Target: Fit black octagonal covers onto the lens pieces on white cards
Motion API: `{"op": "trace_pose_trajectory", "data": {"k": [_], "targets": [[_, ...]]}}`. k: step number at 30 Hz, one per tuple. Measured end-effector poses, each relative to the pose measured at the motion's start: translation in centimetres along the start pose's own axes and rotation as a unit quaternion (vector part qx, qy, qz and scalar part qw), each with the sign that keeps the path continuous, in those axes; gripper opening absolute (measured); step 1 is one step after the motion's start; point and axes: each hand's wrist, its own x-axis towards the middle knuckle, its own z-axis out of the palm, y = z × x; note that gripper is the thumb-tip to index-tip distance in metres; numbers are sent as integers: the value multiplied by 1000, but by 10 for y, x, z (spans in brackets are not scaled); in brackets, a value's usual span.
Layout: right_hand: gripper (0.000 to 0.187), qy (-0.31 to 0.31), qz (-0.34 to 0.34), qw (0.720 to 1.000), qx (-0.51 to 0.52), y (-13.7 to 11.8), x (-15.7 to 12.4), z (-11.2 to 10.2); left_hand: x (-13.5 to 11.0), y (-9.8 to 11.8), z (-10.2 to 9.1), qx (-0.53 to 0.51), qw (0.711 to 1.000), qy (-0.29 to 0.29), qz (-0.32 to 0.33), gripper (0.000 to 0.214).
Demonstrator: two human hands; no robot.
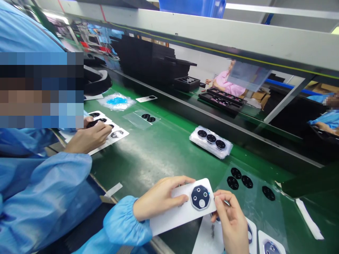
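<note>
My left hand [161, 197] grips a white phone back cover [165, 222] above the table's front edge, thumb on its face and fingers along the far edge. A dark octagonal camera plate [197, 205] with round lens holes sits at the cover's right end. At that end my right hand [231, 220] is closed in a pinch, close against the cover's edge. What lies between its fingertips is too small to make out. Beneath and beside my right hand lie more white covers [209, 235], partly hidden by it. Loose black octagonal plates [247, 181] rest on a clear sheet [267, 215] beyond.
A wrapped stack [211, 141] topped by three black plates stands on the green table [156, 151]. A co-worker's hand [88, 137] works on white covers at left. Plastic bags [116, 101] and a white strip [309, 219] lie about. A shelf beam [185, 30] crosses above.
</note>
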Motion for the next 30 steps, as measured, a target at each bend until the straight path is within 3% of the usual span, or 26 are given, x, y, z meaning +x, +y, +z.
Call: {"op": "trace_pose_trajectory", "data": {"k": [15, 30], "targets": [[25, 2, 11, 1000, 12, 1, 0, 0, 3, 2, -5, -19, 1000, 12, 17, 40], [27, -3, 25, 999, 28, 3, 4, 2, 13, -3, -8, -13, 999, -34, -7, 42]]}}
